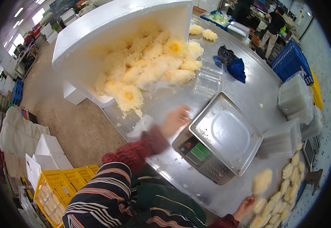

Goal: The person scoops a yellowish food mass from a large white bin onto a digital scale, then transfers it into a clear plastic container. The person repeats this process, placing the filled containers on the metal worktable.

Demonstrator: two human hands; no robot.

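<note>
My left hand [176,121], blurred and with nothing seen in it, is at the left corner of a digital weighing scale [202,156]. Its fingers look apart. No item rests on the scale's steel pan [229,135]. At the lower right, my right hand [246,206] has curled fingers just below a blurred, pale yellow fungus piece [262,181]. Whether the fingers grip that piece I cannot tell. Beside this hand lie rows of similar pale pieces [276,205]. Ruffled fungus clumps [154,65], seemingly tremella, spill from a tipped white foam box [119,22].
On the steel table [168,98] are a clear plastic tray [209,81], dark blue cloths [235,67] and stacked clear containers [282,139]. A crumpled white sheet [141,125] lies near the left edge. A yellow crate [65,188] stands below left. A person [272,28] is far behind.
</note>
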